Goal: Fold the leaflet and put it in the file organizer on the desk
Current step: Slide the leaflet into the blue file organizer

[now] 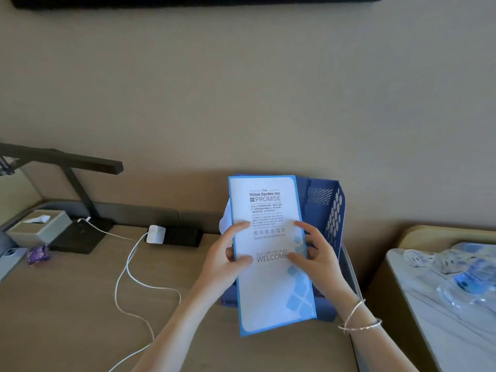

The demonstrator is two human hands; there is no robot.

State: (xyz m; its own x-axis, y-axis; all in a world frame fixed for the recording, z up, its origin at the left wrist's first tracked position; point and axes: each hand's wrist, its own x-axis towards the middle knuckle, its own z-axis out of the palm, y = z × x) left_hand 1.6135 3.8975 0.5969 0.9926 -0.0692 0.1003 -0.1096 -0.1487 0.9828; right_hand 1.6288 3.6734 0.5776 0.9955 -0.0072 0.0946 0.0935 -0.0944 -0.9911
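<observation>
A white leaflet [268,285] with a blue border, printed "Hilton Garden Inn PROMISE" and "WELCOME", is held upright in front of me, folded to a tall narrow panel. My left hand [228,253] grips its left edge and my right hand [314,253] grips its right edge, thumbs on the front. Right behind it stands the blue perforated file organizer [328,210] on the desk [80,304], against the wall. A bit of white paper [225,221] shows behind the leaflet's left edge.
A white charger [156,234] with a trailing cable [126,277] is plugged into a black socket box [185,236]. A dark desk lamp [77,189], a tissue box [37,226], a purple packet [39,255] and a phone [9,253] are at left. At right is a marble-topped table [442,304] with plastic bottles [467,280].
</observation>
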